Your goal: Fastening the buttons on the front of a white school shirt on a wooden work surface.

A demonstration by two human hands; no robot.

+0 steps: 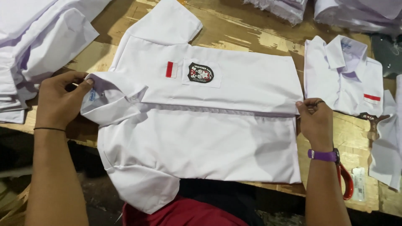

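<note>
From the head view, a white shirt [201,125] lies flat and buttoned on the wooden tabletop [234,29]; the left hand [63,100] pinches its collar, the right hand [315,121] pinches the hem edge, it seems, fingers curled; the cloth looks light, soft and limp, best held at collar and hem; red-handled scissors [346,184] lie near the right wrist.
</note>
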